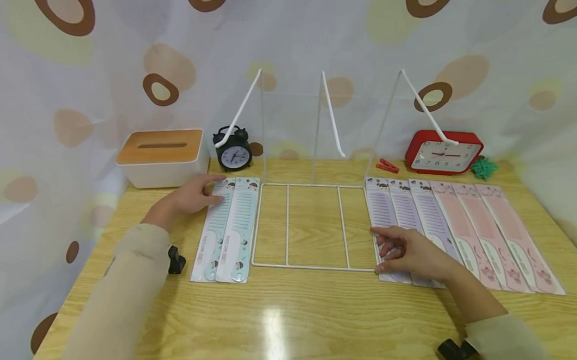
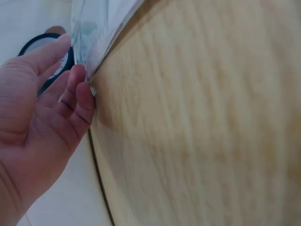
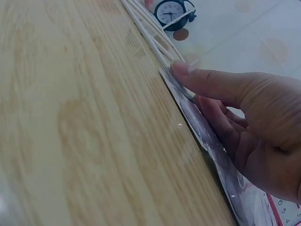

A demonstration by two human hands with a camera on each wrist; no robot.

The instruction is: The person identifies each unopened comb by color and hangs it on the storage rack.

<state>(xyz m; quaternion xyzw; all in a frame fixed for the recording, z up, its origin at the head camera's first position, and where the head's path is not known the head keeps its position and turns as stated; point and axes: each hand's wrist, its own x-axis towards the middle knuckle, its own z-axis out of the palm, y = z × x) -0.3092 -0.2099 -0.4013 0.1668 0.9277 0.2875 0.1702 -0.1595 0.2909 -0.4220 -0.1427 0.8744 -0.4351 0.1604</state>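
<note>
My left hand (image 1: 188, 196) reaches to the upper end of two overlapping long, flat light-blue packs (image 1: 237, 231); its index finger and thumb touch the outer one's edge. In the left wrist view, the fingertips meet the edge of a clear-wrapped pack (image 2: 101, 28). A white wire rack (image 1: 317, 266) with three slanted bars rising at its back stands in the middle. My right hand (image 1: 414, 252) is at the rack's front right corner, thumb and index finger apart along the side wire. Under that hand lie purple packs (image 1: 407, 209), partly hidden by it.
Three pink packs (image 1: 492, 234) lie right of the purple ones. Along the back are a white tissue box (image 1: 163, 173) with a wooden lid, a black alarm clock (image 1: 234, 153), a red clip (image 1: 387, 166), a red clock (image 1: 444, 153) and a green bow (image 1: 484, 168).
</note>
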